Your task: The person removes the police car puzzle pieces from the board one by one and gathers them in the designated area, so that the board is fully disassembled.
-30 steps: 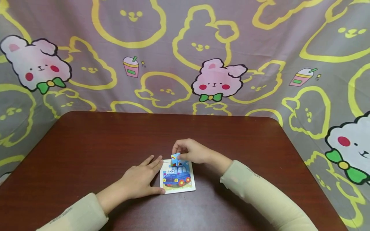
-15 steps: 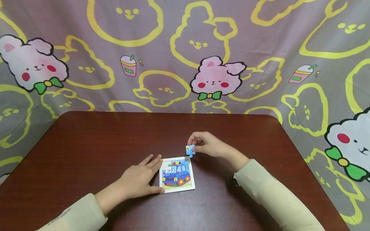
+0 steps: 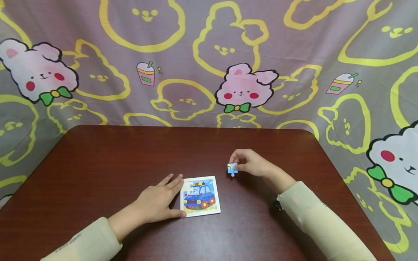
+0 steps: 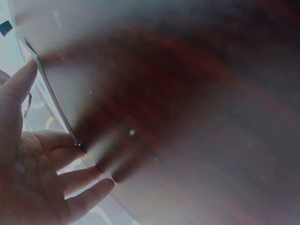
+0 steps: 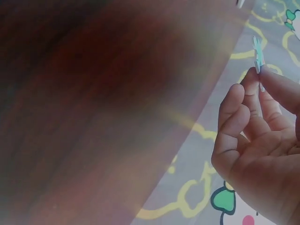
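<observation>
A small square puzzle in a white frame (image 3: pixel 217 195), picturing a blue car, lies on the table. Its upper left corner shows a pale gap in the picture. My left hand (image 3: pixel 156 203) rests at the left edge of the frame, thumb at the lower corner and fingers spread toward the upper one. To the right of the puzzle, my right hand (image 3: pixel 251 163) pinches a light blue puzzle piece (image 3: pixel 232 169) with a red and yellow mark between thumb and fingers. In the right wrist view the puzzle piece (image 5: pixel 258 54) appears edge-on at the fingertips.
The dark reddish-brown table (image 3: pixel 130 156) has rounded far corners. Behind it and at both sides hangs a grey-pink curtain (image 3: pixel 183 47) printed with yellow outlines and cartoon rabbits.
My right hand has lifted the puzzle piece from the top of the puzzle and carried it right, away from the frame. My left hand has stayed at the frame's left edge.
</observation>
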A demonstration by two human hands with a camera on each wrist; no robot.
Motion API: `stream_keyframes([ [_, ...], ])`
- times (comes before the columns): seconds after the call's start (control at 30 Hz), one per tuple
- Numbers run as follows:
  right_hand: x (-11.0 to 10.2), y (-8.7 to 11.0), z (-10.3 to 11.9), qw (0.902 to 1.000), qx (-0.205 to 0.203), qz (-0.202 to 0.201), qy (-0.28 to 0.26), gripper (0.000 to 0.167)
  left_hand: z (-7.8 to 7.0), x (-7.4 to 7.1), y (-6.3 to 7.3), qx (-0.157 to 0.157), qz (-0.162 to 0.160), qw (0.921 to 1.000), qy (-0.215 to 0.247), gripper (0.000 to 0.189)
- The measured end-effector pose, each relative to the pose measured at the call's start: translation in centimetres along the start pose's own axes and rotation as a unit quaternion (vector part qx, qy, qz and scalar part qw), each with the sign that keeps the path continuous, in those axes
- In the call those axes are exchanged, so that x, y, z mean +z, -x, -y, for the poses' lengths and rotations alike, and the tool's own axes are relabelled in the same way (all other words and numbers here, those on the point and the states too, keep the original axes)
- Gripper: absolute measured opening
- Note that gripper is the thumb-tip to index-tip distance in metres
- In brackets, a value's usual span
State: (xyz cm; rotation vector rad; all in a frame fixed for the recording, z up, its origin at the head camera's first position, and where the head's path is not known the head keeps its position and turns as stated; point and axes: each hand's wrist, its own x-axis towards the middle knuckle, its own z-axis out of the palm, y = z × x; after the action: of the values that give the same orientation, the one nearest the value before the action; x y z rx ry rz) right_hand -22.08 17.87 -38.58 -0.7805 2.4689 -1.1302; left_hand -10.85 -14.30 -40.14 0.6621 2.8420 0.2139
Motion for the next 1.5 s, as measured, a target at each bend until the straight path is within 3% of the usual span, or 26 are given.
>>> stream_keyframes([
  [0.37,0.2,0.0,-1.0,0.9993,0.019,0.026,0.021,0.012,-0.1,0.0,0.0,0.000,0.000,1.0000,0.001,0.102],
  [0.7,-0.2,0.5,-1.8,0.9972,0.022,0.023,0.067,0.011,-0.1,0.0,0.0,-0.005,0.005,1.0000,0.004,0.102],
  [0.97,-1.2,1.2,-2.6,0.9974,0.032,0.001,0.064,0.013,-0.1,0.1,0.1,-0.004,0.004,1.0000,0.006,0.102],
  [1.17,-0.6,1.1,-1.7,0.9982,0.010,0.008,0.059,0.013,-0.2,0.1,0.1,-0.005,0.007,0.9999,0.009,0.102],
  [1.5,1.8,-0.3,1.6,0.9953,-0.028,0.059,0.072,0.015,-0.2,-0.1,0.1,-0.002,0.000,0.9999,0.010,0.101],
])
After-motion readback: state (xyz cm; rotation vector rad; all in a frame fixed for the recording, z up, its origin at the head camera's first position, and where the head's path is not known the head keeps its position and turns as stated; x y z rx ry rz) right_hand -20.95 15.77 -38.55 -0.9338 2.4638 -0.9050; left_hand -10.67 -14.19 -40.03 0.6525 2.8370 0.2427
